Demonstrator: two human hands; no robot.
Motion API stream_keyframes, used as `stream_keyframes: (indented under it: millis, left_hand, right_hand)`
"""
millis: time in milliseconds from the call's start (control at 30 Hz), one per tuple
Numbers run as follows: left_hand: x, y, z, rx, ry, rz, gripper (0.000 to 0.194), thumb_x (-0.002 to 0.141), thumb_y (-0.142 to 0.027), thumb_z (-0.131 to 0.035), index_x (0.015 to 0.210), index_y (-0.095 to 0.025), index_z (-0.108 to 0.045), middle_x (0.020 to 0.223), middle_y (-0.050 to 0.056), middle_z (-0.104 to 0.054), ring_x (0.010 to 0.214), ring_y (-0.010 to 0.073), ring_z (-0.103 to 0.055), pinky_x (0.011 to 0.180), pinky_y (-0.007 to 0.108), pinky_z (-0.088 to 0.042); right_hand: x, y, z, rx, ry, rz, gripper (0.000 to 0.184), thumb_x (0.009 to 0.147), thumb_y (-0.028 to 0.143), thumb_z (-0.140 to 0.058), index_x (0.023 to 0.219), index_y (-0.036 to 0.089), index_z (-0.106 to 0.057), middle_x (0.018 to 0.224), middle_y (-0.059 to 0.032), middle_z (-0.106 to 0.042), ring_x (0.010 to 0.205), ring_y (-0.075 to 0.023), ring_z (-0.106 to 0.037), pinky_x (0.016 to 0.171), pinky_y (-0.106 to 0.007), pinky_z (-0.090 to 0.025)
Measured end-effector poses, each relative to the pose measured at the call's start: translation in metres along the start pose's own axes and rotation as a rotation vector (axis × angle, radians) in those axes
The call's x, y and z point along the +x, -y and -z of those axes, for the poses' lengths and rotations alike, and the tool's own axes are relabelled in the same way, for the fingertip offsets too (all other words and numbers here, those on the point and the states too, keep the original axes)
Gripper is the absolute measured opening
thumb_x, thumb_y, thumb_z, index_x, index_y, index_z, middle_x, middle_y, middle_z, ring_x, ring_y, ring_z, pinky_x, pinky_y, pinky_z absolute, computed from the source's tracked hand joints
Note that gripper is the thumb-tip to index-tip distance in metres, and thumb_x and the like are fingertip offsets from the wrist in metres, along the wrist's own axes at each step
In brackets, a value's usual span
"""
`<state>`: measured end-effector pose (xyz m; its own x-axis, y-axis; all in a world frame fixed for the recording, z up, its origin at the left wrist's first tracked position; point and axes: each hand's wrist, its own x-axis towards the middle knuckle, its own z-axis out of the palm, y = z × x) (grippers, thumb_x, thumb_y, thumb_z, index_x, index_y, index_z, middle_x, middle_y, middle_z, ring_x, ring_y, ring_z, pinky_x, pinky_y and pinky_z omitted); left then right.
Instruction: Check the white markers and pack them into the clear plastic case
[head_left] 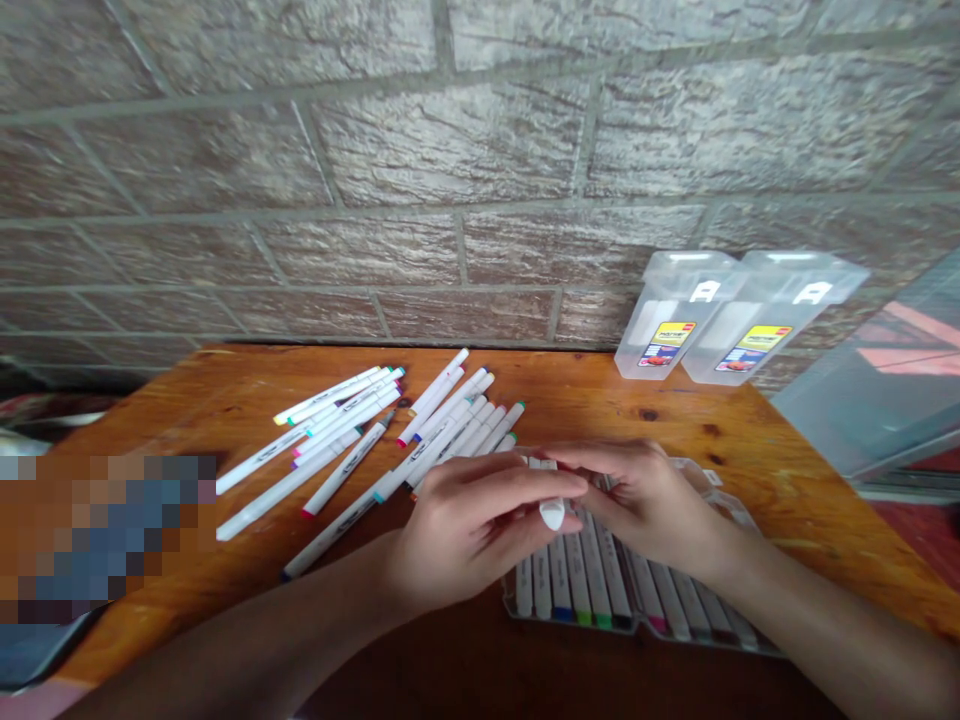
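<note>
A white marker (552,514) points its pale end toward me, held between the fingers and thumb of my left hand (472,515). My right hand (649,500) is curled against the same marker from the right, its fingertips meeting those of the left; part of its grip is hidden. Both hands are above an open clear plastic case (637,628). White markers (592,580) lie side by side in the case's two halves, some with blue, green or pink ends showing. Left of my hands, several loose white markers (341,470) with coloured ends are spread over the table.
The wooden table (585,400) meets a stone-block wall (450,160) at the back. Two upright clear plastic containers with yellow labels (720,320) stand at the back right. A dark flat object (52,645), partly blurred out, lies at the left edge. A glass-like panel (885,370) is at right.
</note>
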<state>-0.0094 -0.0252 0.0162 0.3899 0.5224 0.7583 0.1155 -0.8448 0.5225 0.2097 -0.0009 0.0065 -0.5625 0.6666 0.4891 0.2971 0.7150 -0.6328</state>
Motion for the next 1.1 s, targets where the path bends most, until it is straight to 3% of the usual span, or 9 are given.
stream_keyframes:
  millis: [133,333,933,1100]
  left_hand:
    - [0.0012,0.0000,0.0001,-0.015,0.001,-0.036,0.033,0.084,-0.004,-0.081,0.115,-0.012,-0.075,0.092,0.006,-0.081,0.086,0.0113,-0.076,0.082,0.016,-0.058]
    - [-0.0005,0.0001,-0.0013,-0.002,0.025,-0.039,0.025,0.090,-0.009,-0.076,0.114,-0.012,-0.076,0.094,0.008,-0.082,0.078,0.0109,-0.076,0.078,0.016,-0.060]
    - [-0.0007,-0.0010,0.0004,0.018,0.039,-0.021,0.024,0.091,-0.012,-0.075,0.114,-0.017,-0.075,0.096,0.007,-0.082,0.077,0.0123,-0.076,0.076,0.019,-0.061]
    - [-0.0040,0.0012,0.0002,0.028,0.047,-0.047,0.027,0.092,-0.012,-0.075,0.118,-0.019,-0.074,0.093,0.005,-0.080,0.078,0.0121,-0.075,0.075,0.019,-0.060]
  right_hand:
    - [-0.0011,0.0015,-0.0013,-0.011,0.035,0.039,0.035,0.099,0.013,-0.063,0.129,0.026,-0.075,0.118,-0.0053,-0.082,0.100,-0.0198,-0.081,0.087,-0.025,-0.062]
    - [0.0004,0.0035,-0.0004,-0.023,0.061,0.066,0.042,0.098,0.009,-0.063,0.134,0.027,-0.072,0.125,-0.0055,-0.079,0.105,-0.0181,-0.080,0.089,-0.022,-0.061]
    - [0.0000,0.0062,0.0012,-0.015,0.069,0.044,0.037,0.097,0.010,-0.063,0.129,0.025,-0.075,0.122,-0.0070,-0.081,0.106,-0.0226,-0.080,0.089,-0.028,-0.064]
    - [-0.0046,0.0013,-0.0027,0.043,0.035,-0.097,0.033,0.095,0.014,-0.066,0.126,0.020,-0.075,0.111,-0.0090,-0.083,0.094,-0.0242,-0.082,0.079,-0.030,-0.065]
